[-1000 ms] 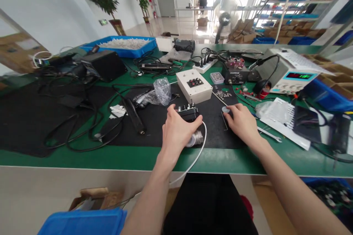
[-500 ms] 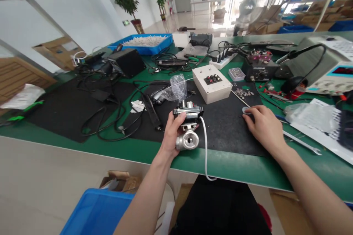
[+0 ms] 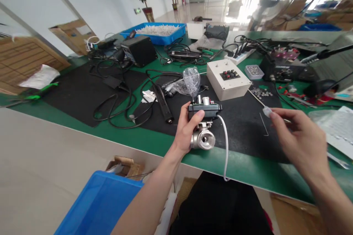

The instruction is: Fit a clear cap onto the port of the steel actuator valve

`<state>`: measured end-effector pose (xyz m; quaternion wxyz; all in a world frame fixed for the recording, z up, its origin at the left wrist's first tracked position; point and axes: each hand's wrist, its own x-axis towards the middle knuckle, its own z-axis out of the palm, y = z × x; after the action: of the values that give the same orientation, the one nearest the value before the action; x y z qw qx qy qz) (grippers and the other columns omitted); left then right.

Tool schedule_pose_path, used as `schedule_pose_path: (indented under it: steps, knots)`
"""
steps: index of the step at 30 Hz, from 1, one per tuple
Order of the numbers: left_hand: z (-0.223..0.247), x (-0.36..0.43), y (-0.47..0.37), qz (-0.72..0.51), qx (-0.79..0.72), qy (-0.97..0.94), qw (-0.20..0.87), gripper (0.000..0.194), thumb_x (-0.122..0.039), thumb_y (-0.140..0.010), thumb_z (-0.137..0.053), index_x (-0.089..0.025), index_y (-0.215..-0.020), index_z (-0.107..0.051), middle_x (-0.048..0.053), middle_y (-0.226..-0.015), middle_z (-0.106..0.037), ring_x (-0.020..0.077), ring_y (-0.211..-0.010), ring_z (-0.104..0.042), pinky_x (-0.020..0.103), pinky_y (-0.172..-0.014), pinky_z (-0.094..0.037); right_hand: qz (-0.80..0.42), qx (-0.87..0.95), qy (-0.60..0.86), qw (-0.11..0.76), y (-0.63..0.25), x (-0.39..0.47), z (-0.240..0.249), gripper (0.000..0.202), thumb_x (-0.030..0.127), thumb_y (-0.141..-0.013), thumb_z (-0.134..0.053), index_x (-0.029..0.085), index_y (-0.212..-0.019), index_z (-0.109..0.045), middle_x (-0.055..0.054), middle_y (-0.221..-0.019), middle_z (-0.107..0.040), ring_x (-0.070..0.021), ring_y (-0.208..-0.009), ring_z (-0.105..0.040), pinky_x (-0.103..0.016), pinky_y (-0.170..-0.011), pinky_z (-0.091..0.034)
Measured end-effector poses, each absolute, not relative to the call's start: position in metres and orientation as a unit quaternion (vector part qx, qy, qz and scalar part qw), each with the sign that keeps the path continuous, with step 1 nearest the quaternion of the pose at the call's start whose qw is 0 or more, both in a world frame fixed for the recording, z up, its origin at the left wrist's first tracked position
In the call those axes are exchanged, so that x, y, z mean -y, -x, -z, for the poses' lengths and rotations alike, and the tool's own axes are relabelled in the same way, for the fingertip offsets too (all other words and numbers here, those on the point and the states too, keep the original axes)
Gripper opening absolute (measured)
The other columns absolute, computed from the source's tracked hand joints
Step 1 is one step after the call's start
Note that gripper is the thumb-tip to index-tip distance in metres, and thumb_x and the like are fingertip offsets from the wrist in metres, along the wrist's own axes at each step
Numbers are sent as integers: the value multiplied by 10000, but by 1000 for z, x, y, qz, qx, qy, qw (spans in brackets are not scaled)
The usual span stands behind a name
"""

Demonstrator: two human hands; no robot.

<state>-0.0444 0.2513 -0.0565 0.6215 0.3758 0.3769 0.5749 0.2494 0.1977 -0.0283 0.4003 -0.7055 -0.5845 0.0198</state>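
My left hand (image 3: 187, 126) is closed around a motorized ball valve (image 3: 204, 112), its thumb across the black actuator. The actuator's top is uncovered and small parts stick up from it. Below it, the steel valve body (image 3: 205, 140) shows its round port, and a white cable (image 3: 226, 147) hangs over the table edge. My right hand (image 3: 299, 136) pinches the clear handle of a screwdriver (image 3: 267, 111), whose thin shaft points up-left toward the beige control box (image 3: 228, 80). An L-shaped hex key (image 3: 264, 125) lies on the black mat just left of my right hand.
Behind the valve lie a clear plastic bag (image 3: 191, 80) and a black rod-shaped tool (image 3: 163, 104). Loose nuts (image 3: 261, 92) lie near a small box of fasteners (image 3: 254, 71). Cables spread across the left. A wrench (image 3: 338, 160) lies at right; a blue bin (image 3: 102, 205) stands below.
My right hand has lifted slightly with the screwdriver handle between its fingers, and the hex key now shows beside it. The view has turned left; my left hand still holds the valve.
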Motion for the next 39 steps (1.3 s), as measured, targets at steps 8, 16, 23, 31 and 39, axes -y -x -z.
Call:
schedule_pose_path:
  steps: [8, 16, 23, 31, 39]
  knots:
    - [58, -251, 45, -577, -366, -384, 620, 578, -453, -952, -863, -254, -1437, -619, 81, -1427, -743, 304, -1362, -702, 462, -1196, -551, -154, 622, 588, 493, -168, -136, -2, 142, 415, -1088, -728, 327, -1192, -768, -44, -1256, -817, -278, -943, -822, -438, -867, -688]
    - [56, -250, 44, -575, -375, -389, 614, 600, -472, -955, -857, -250, -1445, -590, 83, -1378, -753, 299, -1319, -715, 463, -1186, -548, -63, 801, 401, 440, -124, -139, 17, 364, 6, -1052, -651, 157, -1383, -675, -150, -1356, -766, -275, -1237, -754, -424, -1109, -660]
    - [54, -249, 46, -575, -376, -396, 609, 595, -479, -956, -857, -238, -1431, -592, 86, -1384, -746, 301, -1334, -704, 443, -1186, -540, -10, 865, 354, 355, -135, -139, 40, 519, -63, -1019, -618, -13, -1535, -598, -265, -1534, -647, -388, -1476, -584, -546, -1199, -605]
    - [58, -251, 47, -574, -367, -394, 617, 657, -521, -922, -894, -240, -1427, -580, 93, -1392, -736, 317, -1339, -697, 440, -1156, -557, 25, 822, 385, 419, -140, -124, 41, 283, -56, -1042, -683, 35, -1303, -745, -173, -1366, -764, -239, -1315, -702, -364, -1207, -557]
    - [60, -251, 47, -576, -364, -398, 614, 633, -507, -932, -889, -251, -1431, -596, 85, -1373, -748, 320, -1314, -714, 451, -1140, -563, 23, 816, 387, 429, -138, -120, 38, 223, -79, -1026, -697, 8, -1218, -768, -184, -1313, -784, -217, -1287, -721, -328, -1218, -523]
